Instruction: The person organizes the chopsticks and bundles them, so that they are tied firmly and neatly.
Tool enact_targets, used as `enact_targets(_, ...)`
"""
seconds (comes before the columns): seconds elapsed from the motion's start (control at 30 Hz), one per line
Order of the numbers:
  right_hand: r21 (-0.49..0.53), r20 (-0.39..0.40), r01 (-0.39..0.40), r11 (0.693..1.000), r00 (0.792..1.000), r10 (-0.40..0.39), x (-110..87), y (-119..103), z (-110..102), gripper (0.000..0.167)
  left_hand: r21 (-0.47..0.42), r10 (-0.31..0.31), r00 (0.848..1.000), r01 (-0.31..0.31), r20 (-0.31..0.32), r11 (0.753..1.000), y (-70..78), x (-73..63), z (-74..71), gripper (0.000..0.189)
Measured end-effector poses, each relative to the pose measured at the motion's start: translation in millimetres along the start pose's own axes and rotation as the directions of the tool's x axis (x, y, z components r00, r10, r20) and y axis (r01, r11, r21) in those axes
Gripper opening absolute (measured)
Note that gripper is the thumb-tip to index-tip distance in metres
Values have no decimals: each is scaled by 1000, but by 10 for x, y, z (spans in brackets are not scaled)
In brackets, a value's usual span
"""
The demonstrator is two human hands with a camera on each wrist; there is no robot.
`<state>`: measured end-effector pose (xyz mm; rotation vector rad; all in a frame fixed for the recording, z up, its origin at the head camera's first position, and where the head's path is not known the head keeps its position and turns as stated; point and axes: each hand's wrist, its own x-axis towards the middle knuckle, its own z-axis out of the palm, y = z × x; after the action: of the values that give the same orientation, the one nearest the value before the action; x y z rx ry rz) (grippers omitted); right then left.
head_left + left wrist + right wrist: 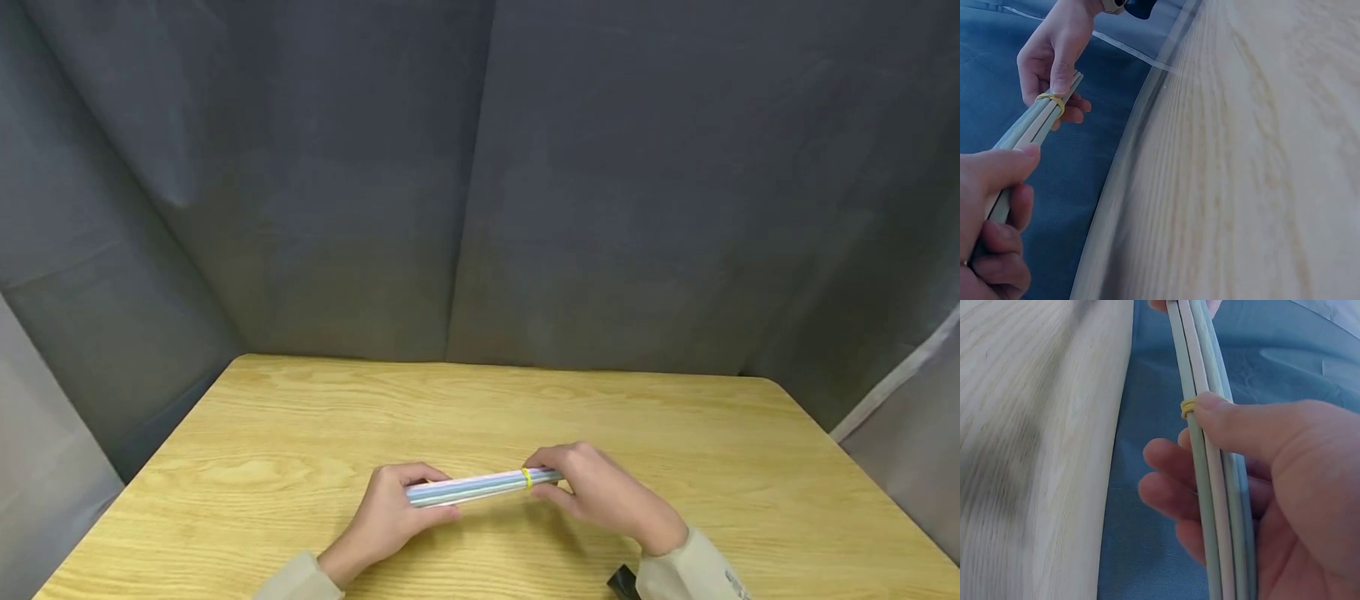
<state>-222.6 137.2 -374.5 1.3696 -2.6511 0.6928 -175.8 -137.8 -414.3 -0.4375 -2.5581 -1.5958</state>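
Observation:
A bundle of long, thin pastel rods point(472, 488) in blue, white and pale green is held up over the table between both hands. My left hand point(393, 510) grips its left end, thumb along the near side. Toward the other end, a yellow rubber band point(1189, 407) is wound round the rods. My right hand point(603, 497) holds the bundle there, and in the right wrist view its thumb presses on the band while the fingers curl behind the rods. Both ends of the bundle are partly hidden by the hands.
The light wood-grain table point(480, 408) spreads under the hands, its near edge close to the bundle in the left wrist view. Dark grey cloth point(300, 208) hangs behind and at the sides. A small black object point(622, 582) shows beside the right sleeve.

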Motion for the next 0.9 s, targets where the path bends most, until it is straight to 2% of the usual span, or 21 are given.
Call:
enact_targets(0.17,-20,-40,27,999,999,-28,26,-13,30,17,-12,23,1000,-23,-13,1000,-14,-3,0,23)
enact_targets(0.43,-37,-86,1,999,996,-4,60,-32,-33,19,-80,48,998,-51,-42,995,-2,77,64,21)
enact_targets(0.53,-30,-75,19,999,997,-21,86,-33,-49,17,-84,47,998,-51,-50,995,2,78,74,21)
enact_targets(0.73,34,0,61,998,998,-61,130,-55,-8,17,-117,85,996,-84,10,990,19,74,99,23)
enact_targets(0.9,55,7,54,997,998,-55,174,-80,12,16,-117,86,996,-86,-1,989,48,89,115,23)
